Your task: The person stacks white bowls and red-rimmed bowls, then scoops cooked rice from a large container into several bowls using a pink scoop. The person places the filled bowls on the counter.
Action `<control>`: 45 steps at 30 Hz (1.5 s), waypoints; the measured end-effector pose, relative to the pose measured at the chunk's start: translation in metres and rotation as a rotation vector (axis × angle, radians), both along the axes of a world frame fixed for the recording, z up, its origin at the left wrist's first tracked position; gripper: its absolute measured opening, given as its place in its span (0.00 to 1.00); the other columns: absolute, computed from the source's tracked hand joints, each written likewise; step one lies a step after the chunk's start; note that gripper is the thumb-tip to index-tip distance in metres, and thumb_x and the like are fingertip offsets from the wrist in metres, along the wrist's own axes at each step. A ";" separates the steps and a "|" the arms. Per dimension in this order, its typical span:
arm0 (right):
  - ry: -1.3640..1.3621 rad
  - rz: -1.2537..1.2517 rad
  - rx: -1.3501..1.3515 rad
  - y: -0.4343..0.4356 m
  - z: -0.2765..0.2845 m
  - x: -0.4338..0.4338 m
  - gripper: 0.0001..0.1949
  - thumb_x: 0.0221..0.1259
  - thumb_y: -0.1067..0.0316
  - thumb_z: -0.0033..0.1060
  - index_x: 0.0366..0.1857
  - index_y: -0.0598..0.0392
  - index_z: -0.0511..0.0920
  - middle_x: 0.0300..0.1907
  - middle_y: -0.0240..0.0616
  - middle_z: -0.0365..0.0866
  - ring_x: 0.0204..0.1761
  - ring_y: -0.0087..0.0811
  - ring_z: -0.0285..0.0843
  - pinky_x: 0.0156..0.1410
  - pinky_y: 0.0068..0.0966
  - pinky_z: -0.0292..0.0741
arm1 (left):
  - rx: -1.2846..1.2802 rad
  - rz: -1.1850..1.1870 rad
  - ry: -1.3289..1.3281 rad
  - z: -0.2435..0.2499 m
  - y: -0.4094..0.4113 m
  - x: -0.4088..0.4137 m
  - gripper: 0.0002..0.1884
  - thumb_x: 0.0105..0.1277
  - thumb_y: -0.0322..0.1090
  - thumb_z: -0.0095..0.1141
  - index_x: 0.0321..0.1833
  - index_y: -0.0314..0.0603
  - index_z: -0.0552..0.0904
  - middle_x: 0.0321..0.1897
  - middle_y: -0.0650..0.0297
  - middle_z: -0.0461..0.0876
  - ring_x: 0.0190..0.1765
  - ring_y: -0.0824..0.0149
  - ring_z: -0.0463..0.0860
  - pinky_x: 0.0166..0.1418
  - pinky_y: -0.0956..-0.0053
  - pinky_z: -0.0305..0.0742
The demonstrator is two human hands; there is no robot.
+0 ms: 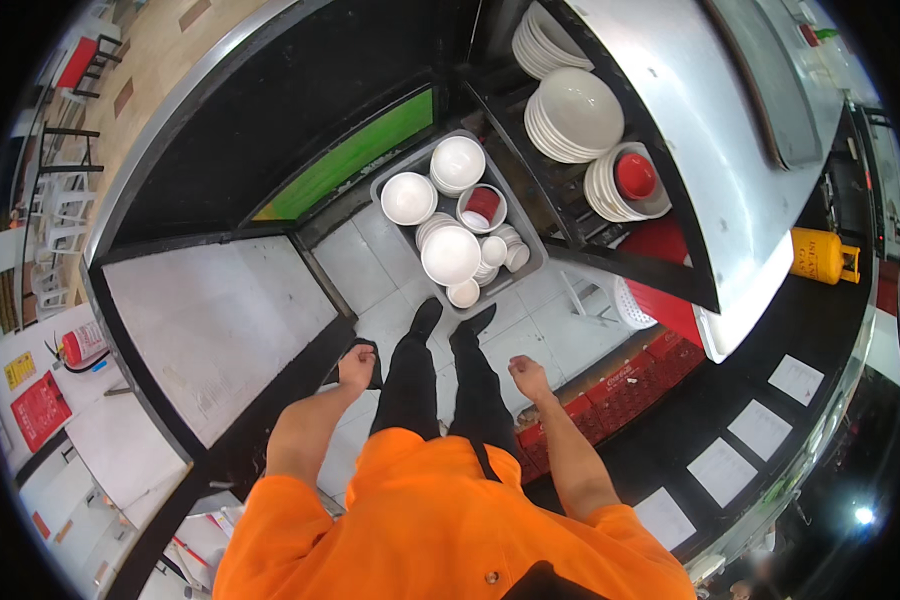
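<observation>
My left hand (pixel 357 366) hangs beside my left leg with curled fingers, next to a dark cloth (pixel 376 373); whether it holds the cloth I cannot tell. My right hand (pixel 529 375) is loosely curled to the right of my legs, and nothing shows in it. Before my feet, a grey plastic tub (pixel 539 264) stands on the tiled floor. It holds several stacks of white bowls (pixel 450 255), small white cups (pixel 493 251) and a red cup (pixel 482 204) lying inside a bowl. Neither hand touches the tub.
Stacked white plates (pixel 576 112) and a red bowl (pixel 635 176) fill the black shelf at upper right, under a metal counter (pixel 667 90). Red crates (pixel 607 394) line the floor on the right. A yellow gas canister (pixel 817 255) and paper sheets (pixel 722 471) lie along the right counter.
</observation>
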State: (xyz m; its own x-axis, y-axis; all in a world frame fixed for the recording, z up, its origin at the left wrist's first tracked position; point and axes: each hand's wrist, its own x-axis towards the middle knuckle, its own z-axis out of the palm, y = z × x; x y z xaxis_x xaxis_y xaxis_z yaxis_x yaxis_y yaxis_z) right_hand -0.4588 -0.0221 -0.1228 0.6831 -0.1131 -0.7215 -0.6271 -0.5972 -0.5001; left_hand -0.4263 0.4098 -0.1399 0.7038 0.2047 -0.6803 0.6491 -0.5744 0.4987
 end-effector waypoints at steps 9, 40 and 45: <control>-0.169 0.298 -0.099 0.008 -0.101 0.148 0.12 0.67 0.65 0.63 0.50 0.56 0.84 0.42 0.49 0.90 0.46 0.48 0.89 0.54 0.40 0.84 | 0.119 -0.447 -0.546 -0.126 -0.047 0.189 0.23 0.60 0.37 0.72 0.57 0.38 0.83 0.51 0.53 0.85 0.55 0.51 0.82 0.62 0.57 0.75; -0.369 -0.212 0.087 0.075 0.070 0.251 0.14 0.71 0.69 0.61 0.56 0.58 0.82 0.47 0.45 0.89 0.46 0.35 0.88 0.54 0.32 0.82 | -0.574 -0.565 -0.864 0.246 -0.097 0.345 0.09 0.58 0.24 0.68 0.42 0.42 0.89 0.35 0.63 0.85 0.38 0.61 0.77 0.48 0.65 0.71; -0.649 -0.112 0.087 0.069 0.046 0.200 0.17 0.72 0.66 0.61 0.60 0.59 0.80 0.52 0.45 0.88 0.52 0.41 0.87 0.59 0.36 0.82 | -0.456 -1.188 -1.497 0.389 -0.176 0.409 0.19 0.58 0.33 0.62 0.54 0.54 0.84 0.49 0.76 0.79 0.46 0.70 0.74 0.53 0.70 0.66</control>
State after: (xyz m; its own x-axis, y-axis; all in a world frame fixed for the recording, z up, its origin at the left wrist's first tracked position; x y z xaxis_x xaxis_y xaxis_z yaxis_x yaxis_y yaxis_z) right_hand -0.2591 0.0472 -0.0766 0.9696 -0.1689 -0.1771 -0.2383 -0.4865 -0.8405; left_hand -0.0178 0.2335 0.2493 0.2931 -0.7141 0.6357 -0.9161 -0.0197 0.4004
